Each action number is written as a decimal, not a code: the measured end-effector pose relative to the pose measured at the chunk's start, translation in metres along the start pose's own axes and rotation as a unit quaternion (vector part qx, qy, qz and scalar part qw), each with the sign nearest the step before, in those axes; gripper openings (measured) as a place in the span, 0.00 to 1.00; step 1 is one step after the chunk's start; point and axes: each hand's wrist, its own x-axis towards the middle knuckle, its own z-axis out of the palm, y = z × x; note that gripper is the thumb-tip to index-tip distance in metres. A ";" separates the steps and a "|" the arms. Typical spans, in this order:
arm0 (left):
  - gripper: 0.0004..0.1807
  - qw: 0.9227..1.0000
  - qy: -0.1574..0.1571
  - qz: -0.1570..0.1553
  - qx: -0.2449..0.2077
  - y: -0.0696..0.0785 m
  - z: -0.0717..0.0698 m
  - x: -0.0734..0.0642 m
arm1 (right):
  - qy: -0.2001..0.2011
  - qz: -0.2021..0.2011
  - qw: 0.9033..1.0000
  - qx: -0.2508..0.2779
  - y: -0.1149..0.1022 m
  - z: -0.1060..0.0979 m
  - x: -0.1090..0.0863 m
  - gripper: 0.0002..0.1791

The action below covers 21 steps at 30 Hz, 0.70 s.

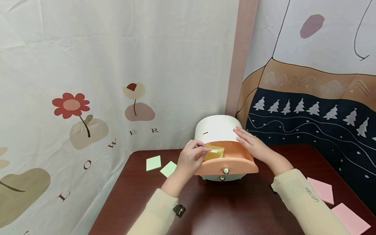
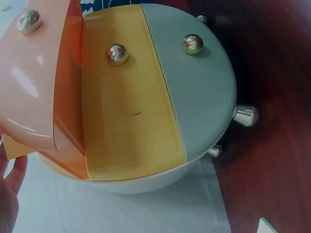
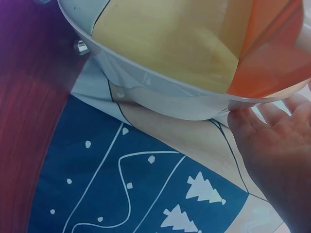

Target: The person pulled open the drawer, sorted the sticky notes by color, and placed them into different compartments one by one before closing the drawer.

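Note:
A rounded white desktop drawer box (image 1: 217, 128) stands on the table with its top orange drawer (image 1: 210, 167) pulled out. My left hand (image 1: 188, 160) pinches a yellow sticky note pad (image 1: 218, 150) over the open drawer, inside its front panel. In the left wrist view, a corner of that pad (image 2: 17, 148) shows between the fingers beside the drawer. With fingers extended, my right hand (image 1: 254, 146) rests on the right side of the white casing. The right wrist view has the right-hand fingers (image 3: 248, 121) against the casing's edge.
Below the orange drawer are a yellow drawer (image 2: 131, 92) and a green drawer (image 2: 199, 87), both closed. Two light green note pads (image 1: 153, 163) lie left of the box. Two pink pads (image 1: 323, 191) lie at the right. A printed curtain (image 1: 176, 81) hangs behind the table.

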 end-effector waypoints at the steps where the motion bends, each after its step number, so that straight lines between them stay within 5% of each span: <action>1: 0.08 1.000 -0.008 -0.005 0.001 0.000 0.000 0.001 | 0.000 0.000 1.000 0.000 0.000 0.000 0.000 0.32; 8: 0.08 0.998 -0.057 -0.023 0.012 -0.005 0.000 0.005 | 0.001 -0.001 1.000 -0.002 -0.001 0.001 0.000 0.32; 21: 0.14 0.993 -0.104 -0.006 0.049 -0.005 -0.001 0.011 | 0.001 -0.002 1.000 0.002 -0.001 0.000 0.000 0.32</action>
